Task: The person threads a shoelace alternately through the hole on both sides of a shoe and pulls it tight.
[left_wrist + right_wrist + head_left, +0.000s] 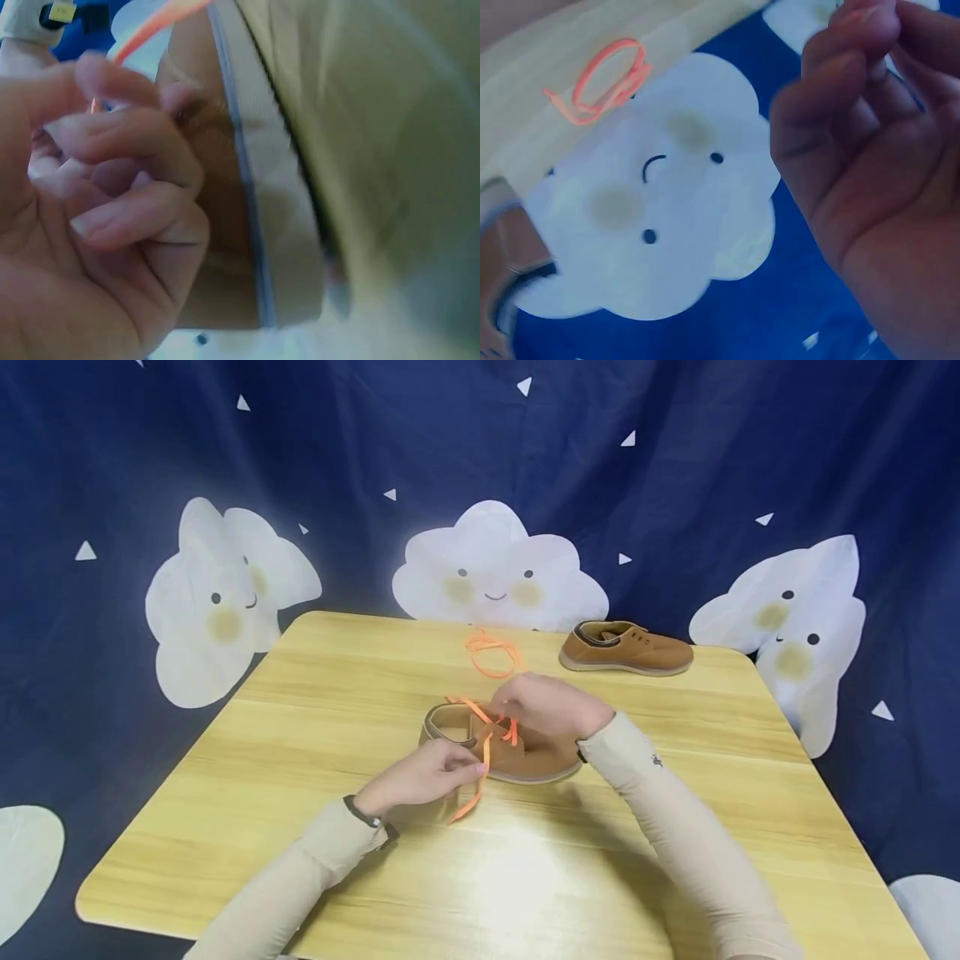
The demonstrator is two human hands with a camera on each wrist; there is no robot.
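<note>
A brown shoe [536,764] stands on the table, toe to the right, with an orange shoelace [486,747] through its eyelets. At the shoe's near side my left hand [423,775] pinches one length of this lace, whose tail hangs toward the front. In the left wrist view, the lace [154,30] runs past the fingers, beside the shoe's side [217,172]. Over the shoe's front my right hand [553,703] bends its fingers down at the eyelets and pinches the lace there. Its fingertips [866,22] draw together in the right wrist view.
A second brown shoe [626,649], no lace visible in it, stands at the table's back right. Another orange lace [491,657] lies looped near the back edge. Behind the wooden table [337,693] hangs a dark blue curtain [450,435] with white clouds.
</note>
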